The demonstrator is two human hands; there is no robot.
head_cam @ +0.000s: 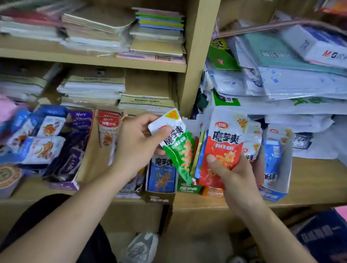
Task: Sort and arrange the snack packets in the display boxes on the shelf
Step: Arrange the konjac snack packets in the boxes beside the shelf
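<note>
Pale wooden shelving fills the view, its upper levels stacked with notebooks and wrapped paper packs. On the low shelf board stand open display boxes of snack packets, beneath and to either side of the fingers. The left hand pinches a green packet by its white top, thumb in front and fingers curled behind. The packet hangs tilted, its lower end just beside the right hand's bundle. The right hand grips a fanned bundle of packets upright. Its thumb presses on the front one, a red packet with a white top, black lettering and a yellow corner badge. Beyond its fingers a blue box holds blue packets.
</note>
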